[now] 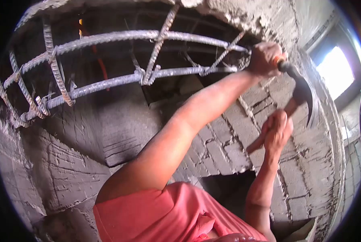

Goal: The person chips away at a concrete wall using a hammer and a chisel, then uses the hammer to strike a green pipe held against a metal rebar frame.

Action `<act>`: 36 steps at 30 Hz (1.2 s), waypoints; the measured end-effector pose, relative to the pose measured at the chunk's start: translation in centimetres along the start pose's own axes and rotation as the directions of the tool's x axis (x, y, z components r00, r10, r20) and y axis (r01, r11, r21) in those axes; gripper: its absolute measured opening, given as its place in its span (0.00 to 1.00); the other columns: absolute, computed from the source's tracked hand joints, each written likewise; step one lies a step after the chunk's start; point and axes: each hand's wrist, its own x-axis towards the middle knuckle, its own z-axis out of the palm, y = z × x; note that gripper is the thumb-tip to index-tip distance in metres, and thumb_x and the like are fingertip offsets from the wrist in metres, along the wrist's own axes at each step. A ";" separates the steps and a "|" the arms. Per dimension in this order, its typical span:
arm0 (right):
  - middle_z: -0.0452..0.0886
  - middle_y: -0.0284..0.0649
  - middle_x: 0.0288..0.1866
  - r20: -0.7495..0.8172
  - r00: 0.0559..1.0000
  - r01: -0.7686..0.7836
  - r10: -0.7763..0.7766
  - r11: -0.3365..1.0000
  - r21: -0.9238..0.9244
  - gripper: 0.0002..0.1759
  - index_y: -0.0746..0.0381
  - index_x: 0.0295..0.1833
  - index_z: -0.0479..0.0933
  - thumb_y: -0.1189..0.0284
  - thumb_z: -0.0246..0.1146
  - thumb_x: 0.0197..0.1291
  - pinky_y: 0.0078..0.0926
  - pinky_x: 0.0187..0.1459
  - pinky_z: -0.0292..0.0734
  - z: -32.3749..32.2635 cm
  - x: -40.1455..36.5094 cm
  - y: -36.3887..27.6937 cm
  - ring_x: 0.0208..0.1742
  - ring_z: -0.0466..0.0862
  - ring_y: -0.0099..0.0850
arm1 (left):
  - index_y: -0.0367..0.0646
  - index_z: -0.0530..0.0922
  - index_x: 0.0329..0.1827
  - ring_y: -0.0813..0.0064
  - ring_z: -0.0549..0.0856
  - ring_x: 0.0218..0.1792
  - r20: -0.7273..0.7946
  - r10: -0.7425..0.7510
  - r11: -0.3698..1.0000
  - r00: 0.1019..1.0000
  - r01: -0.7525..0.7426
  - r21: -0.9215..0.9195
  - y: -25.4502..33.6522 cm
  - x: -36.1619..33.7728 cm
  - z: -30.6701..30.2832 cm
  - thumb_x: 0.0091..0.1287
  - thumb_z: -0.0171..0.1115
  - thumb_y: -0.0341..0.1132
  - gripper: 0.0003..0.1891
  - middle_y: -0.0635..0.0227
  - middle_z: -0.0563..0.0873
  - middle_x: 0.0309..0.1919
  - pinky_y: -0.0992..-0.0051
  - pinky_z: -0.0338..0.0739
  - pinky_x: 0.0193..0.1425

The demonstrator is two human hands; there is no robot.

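Note:
My left hand (264, 59) is closed in a fist beside the rough concrete edge, near the ends of the steel bars. From it sticks the orange end of a tool (277, 60); the hand hides the rest, so I cannot tell its kind. My right hand (275, 131) grips the wooden handle of a claw hammer (301, 90). The hammer's striking face is right at the orange end, and its curved claw points down on the right.
Two long ribbed steel bars (108, 82), tied with short cross bars, span a dark opening. Rough broken concrete (245, 14) borders it above. A brick wall (217, 149) lies behind my arms, with a dark gap (229, 187) below. A bright window (337, 72) shows at the right.

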 end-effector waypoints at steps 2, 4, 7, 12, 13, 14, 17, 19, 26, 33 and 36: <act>0.70 0.34 0.21 -0.033 0.988 0.155 -0.152 0.982 0.105 0.22 0.62 0.35 0.72 0.55 0.50 0.75 0.24 0.18 0.66 -0.7 0.3 -1.0 0.16 0.69 0.24 | 0.46 0.68 0.20 0.58 0.76 0.17 -0.104 0.088 0.996 0.991 -0.088 0.006 -0.8 0.3 0.8 0.58 0.69 0.36 0.17 0.61 0.72 0.15 0.60 0.72 0.23; 0.72 0.35 0.27 -0.273 0.920 0.358 -0.281 0.886 0.293 0.19 0.60 0.42 0.72 0.53 0.54 0.72 0.23 0.20 0.67 -1.1 0.5 -4.8 0.20 0.69 0.24 | 0.46 0.68 0.20 0.59 0.76 0.16 -0.115 0.091 0.996 0.989 -0.093 -0.007 -1.1 0.4 0.6 0.58 0.69 0.36 0.16 0.61 0.72 0.15 0.60 0.72 0.23; 0.67 0.27 0.27 -0.261 0.746 0.643 -0.613 0.558 0.525 0.32 0.53 0.37 0.73 0.32 0.54 0.65 0.28 0.32 0.67 -4.3 0.9 -8.3 0.26 0.67 0.22 | 0.46 0.69 0.22 0.58 0.78 0.18 -0.036 0.102 0.994 0.994 -0.103 -0.025 -1.0 -0.5 0.5 0.57 0.71 0.34 0.16 0.61 0.74 0.17 0.61 0.72 0.24; 0.71 0.31 0.21 -0.041 0.933 0.352 -0.357 0.932 -0.091 0.35 0.60 0.32 0.73 0.37 0.49 0.71 0.28 0.27 0.70 0.5 0.4 2.9 0.22 0.72 0.25 | 0.46 0.68 0.20 0.57 0.78 0.17 -0.077 0.126 0.992 0.989 -0.128 -0.024 -0.2 -0.2 0.6 0.56 0.69 0.34 0.16 0.62 0.73 0.14 0.60 0.74 0.26; 0.72 0.32 0.20 0.034 0.998 -0.044 0.051 0.983 -0.180 0.36 0.62 0.31 0.73 0.37 0.49 0.72 0.26 0.23 0.69 0.5 -1.0 3.4 0.20 0.73 0.26 | 0.46 0.68 0.20 0.57 0.78 0.17 -0.068 0.113 0.993 0.991 -0.116 -0.035 0.5 -0.9 0.7 0.56 0.69 0.34 0.16 0.62 0.73 0.14 0.60 0.74 0.26; 0.72 0.33 0.20 0.027 1.000 -0.008 0.011 0.991 -0.135 0.34 0.62 0.31 0.73 0.40 0.49 0.72 0.25 0.21 0.68 -0.1 -2.1 2.6 0.19 0.72 0.25 | 0.46 0.68 0.20 0.57 0.78 0.17 -0.062 0.103 0.994 0.993 -0.104 -0.024 0.8 -1.1 0.7 0.56 0.70 0.35 0.16 0.61 0.73 0.14 0.60 0.74 0.26; 0.71 0.34 0.23 -0.101 0.977 0.206 -0.188 0.954 0.220 0.26 0.62 0.37 0.73 0.48 0.53 0.73 0.25 0.19 0.66 -0.9 -0.9 -1.5 0.17 0.68 0.25 | 0.46 0.70 0.21 0.60 0.77 0.18 -0.129 0.102 0.993 0.986 -0.108 -0.041 -1.3 0.1 0.7 0.55 0.72 0.35 0.16 0.64 0.73 0.17 0.61 0.71 0.24; 0.71 0.34 0.28 -0.179 0.885 0.456 -0.431 0.719 0.525 0.34 0.61 0.45 0.74 0.36 0.58 0.64 0.28 0.28 0.69 -5.0 0.1 -3.5 0.24 0.72 0.28 | 0.47 0.70 0.21 0.61 0.78 0.18 -0.043 0.161 0.987 0.986 -0.161 -0.001 -1.5 0.4 0.7 0.57 0.70 0.36 0.15 0.65 0.73 0.17 0.62 0.72 0.24; 0.70 0.32 0.22 -0.282 0.905 0.325 -0.318 0.945 -0.023 0.31 0.59 0.31 0.73 0.41 0.51 0.70 0.30 0.24 0.71 -0.1 1.1 1.0 0.19 0.72 0.30 | 0.47 0.72 0.22 0.58 0.82 0.20 -0.079 0.143 0.990 0.987 -0.142 0.008 -0.8 0.2 1.7 0.56 0.71 0.35 0.13 0.62 0.79 0.18 0.61 0.77 0.27; 0.70 0.33 0.28 -0.237 0.923 0.384 -0.303 0.748 0.542 0.26 0.57 0.39 0.71 0.43 0.51 0.73 0.27 0.25 0.70 -3.3 1.0 -3.7 0.22 0.68 0.24 | 0.48 0.69 0.20 0.63 0.79 0.18 -0.002 0.171 0.983 0.985 -0.171 0.064 -0.9 0.4 2.5 0.58 0.69 0.38 0.16 0.66 0.73 0.14 0.62 0.74 0.24; 0.65 0.30 0.24 -0.502 0.653 0.756 -0.567 0.523 0.394 0.37 0.57 0.32 0.74 0.31 0.50 0.65 0.31 0.30 0.69 -7.3 2.8 -7.1 0.22 0.66 0.24 | 0.48 0.69 0.19 0.60 0.80 0.18 -0.061 0.178 0.980 0.982 -0.171 0.100 -0.7 0.6 2.9 0.59 0.67 0.37 0.16 0.64 0.75 0.14 0.61 0.75 0.26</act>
